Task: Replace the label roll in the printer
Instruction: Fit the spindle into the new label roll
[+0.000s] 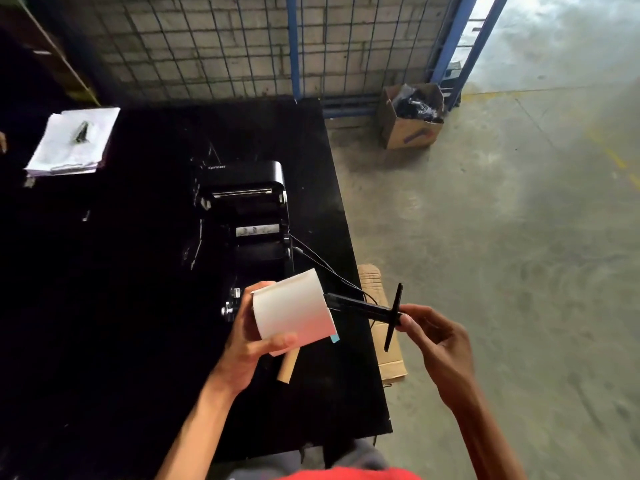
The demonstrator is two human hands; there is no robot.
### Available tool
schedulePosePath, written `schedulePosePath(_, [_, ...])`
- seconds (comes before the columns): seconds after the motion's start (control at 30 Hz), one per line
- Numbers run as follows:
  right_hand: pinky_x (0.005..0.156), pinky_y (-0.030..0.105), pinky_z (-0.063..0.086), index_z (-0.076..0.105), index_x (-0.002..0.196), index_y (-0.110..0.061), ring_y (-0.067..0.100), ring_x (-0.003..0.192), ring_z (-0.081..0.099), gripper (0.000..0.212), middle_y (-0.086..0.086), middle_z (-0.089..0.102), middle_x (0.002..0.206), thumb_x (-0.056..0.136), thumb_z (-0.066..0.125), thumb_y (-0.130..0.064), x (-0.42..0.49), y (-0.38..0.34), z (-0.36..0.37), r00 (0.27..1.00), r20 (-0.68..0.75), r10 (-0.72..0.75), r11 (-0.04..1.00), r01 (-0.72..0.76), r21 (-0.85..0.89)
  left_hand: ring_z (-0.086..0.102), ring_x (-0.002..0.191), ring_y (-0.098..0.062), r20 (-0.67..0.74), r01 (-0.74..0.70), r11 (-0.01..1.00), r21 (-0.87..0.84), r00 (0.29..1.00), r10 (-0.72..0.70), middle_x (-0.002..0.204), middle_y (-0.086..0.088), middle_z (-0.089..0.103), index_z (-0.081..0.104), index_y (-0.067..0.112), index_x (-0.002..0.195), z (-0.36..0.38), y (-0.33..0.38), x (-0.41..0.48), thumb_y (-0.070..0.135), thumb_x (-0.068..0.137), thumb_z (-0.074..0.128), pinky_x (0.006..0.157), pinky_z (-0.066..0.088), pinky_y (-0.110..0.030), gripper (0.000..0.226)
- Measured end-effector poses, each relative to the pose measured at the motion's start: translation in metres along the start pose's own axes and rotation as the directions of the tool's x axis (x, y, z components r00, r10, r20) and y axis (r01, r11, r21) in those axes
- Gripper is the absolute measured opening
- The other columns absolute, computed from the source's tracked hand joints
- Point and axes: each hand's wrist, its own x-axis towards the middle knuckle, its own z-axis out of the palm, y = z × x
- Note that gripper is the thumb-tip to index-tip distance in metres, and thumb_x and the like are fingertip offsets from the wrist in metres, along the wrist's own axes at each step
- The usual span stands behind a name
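Note:
A black label printer (244, 209) stands open on the black table (121, 306), its lid tipped back and its roll bay showing. My left hand (249, 341) grips a white label roll (292, 313) in front of the printer. My right hand (433, 337) pinches the outer end of a black spindle (367, 308) with a flat disc-shaped flange (393, 317). The spindle's tip sits at the right-hand opening of the roll's core. A brown cardboard core (287, 368) lies on the table just below the roll.
A clipboard with white papers (74, 142) lies at the table's far left. Black cables (322, 265) run from the printer off the right edge. A cardboard box (410, 117) and flat cardboard (384, 327) lie on the concrete floor. A wire fence stands behind.

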Motion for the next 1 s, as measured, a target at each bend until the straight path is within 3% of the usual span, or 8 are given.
schedulePosePath(0.27, [0.077, 0.020, 0.058, 0.077, 0.106, 0.001, 0.014, 0.084, 0.076, 0.020, 0.010, 0.081, 0.094, 0.088, 0.070, -0.006, 0.027, -0.026, 0.015, 0.970, 0.238, 0.051, 0.996, -0.068, 0.064, 0.062, 0.115, -0.035, 0.159, -0.004, 0.998, 0.062, 0.987, -0.006, 0.129, -0.007, 0.057, 0.035, 0.014, 0.144, -0.007, 0.015, 0.003, 0.011, 0.060, 0.093, 0.082, 0.060, -0.053, 0.102])
schedulePosePath(0.37, [0.086, 0.038, 0.062, 0.077, 0.108, -0.001, 0.034, 0.093, 0.077, 0.017, 0.019, 0.080, 0.098, 0.091, 0.072, -0.001, 0.026, -0.021, 0.045, 0.951, 0.305, 0.055, 0.998, -0.056, -0.003, 0.063, 0.113, -0.035, 0.181, -0.017, 0.996, 0.091, 0.984, 0.000, 0.127, -0.013, 0.058, 0.033, 0.012, 0.144, -0.002, 0.021, 0.006, 0.005, 0.060, 0.093, 0.083, 0.060, -0.047, 0.104])
schedulePosePath(0.43, [0.087, 0.042, 0.062, 0.077, 0.110, -0.004, 0.036, 0.094, 0.076, 0.019, 0.017, 0.080, 0.099, 0.091, 0.075, -0.006, 0.024, -0.019, 0.057, 0.963, 0.263, 0.054, 0.998, -0.058, 0.006, 0.063, 0.113, -0.036, 0.162, -0.035, 0.994, 0.103, 0.987, 0.018, 0.127, -0.013, 0.058, 0.035, 0.013, 0.143, 0.000, 0.023, 0.007, 0.003, 0.060, 0.092, 0.083, 0.060, -0.047, 0.102])
schedulePosePath(0.5, [0.084, 0.038, 0.062, 0.076, 0.112, -0.007, 0.026, 0.088, 0.077, 0.024, 0.014, 0.080, 0.096, 0.089, 0.078, -0.014, 0.022, -0.018, 0.061, 0.971, 0.220, 0.096, 0.993, -0.108, 0.047, 0.063, 0.113, -0.039, 0.147, -0.047, 0.990, 0.132, 0.989, 0.027, 0.127, -0.012, 0.059, 0.035, 0.015, 0.144, -0.002, 0.025, 0.007, 0.004, 0.060, 0.093, 0.084, 0.059, -0.054, 0.102])
schedulePosePath(0.57, [0.088, 0.043, 0.062, 0.077, 0.108, -0.011, 0.024, 0.088, 0.077, 0.026, 0.012, 0.081, 0.095, 0.086, 0.080, -0.024, 0.020, -0.017, 0.063, 0.963, 0.212, 0.167, 0.984, -0.176, 0.023, 0.062, 0.114, -0.038, 0.148, -0.057, 0.979, 0.195, 0.989, 0.028, 0.127, -0.010, 0.061, 0.035, 0.017, 0.145, -0.006, 0.028, 0.008, 0.007, 0.060, 0.094, 0.086, 0.057, -0.061, 0.104])
schedulePosePath(0.7, [0.098, 0.052, 0.057, 0.077, 0.104, -0.012, 0.029, 0.104, 0.074, 0.031, 0.011, 0.079, 0.104, 0.086, 0.080, -0.036, 0.017, -0.010, 0.066, 0.917, 0.285, 0.279, 0.955, -0.295, 0.012, 0.060, 0.119, -0.032, 0.158, -0.100, 0.935, 0.340, 0.986, 0.048, 0.128, -0.003, 0.062, 0.037, 0.020, 0.144, -0.011, 0.030, 0.009, 0.010, 0.057, 0.097, 0.097, 0.048, -0.065, 0.107])
schedulePosePath(0.83, [0.088, 0.047, 0.061, 0.066, 0.123, 0.002, 0.035, 0.108, 0.072, 0.054, 0.023, 0.072, 0.120, 0.085, 0.077, -0.035, 0.010, -0.004, 0.072, 0.809, 0.458, 0.369, 0.791, -0.532, 0.302, 0.058, 0.119, -0.023, 0.183, -0.153, 0.890, 0.429, 0.980, 0.081, 0.128, 0.002, 0.061, 0.040, 0.022, 0.142, -0.010, 0.036, 0.008, 0.013, 0.055, 0.098, 0.100, 0.050, -0.051, 0.105])
schedulePosePath(1.0, [0.083, 0.051, 0.061, 0.058, 0.132, -0.006, 0.039, 0.112, 0.070, 0.041, 0.023, 0.067, 0.129, 0.094, 0.066, -0.021, 0.005, 0.009, 0.086, 0.857, 0.449, 0.251, 0.689, -0.484, 0.539, 0.059, 0.115, -0.014, 0.233, -0.224, 0.848, 0.480, 0.965, 0.123, 0.126, 0.011, 0.058, 0.040, 0.032, 0.143, -0.002, 0.051, 0.016, 0.021, 0.054, 0.099, 0.090, 0.055, -0.028, 0.107])
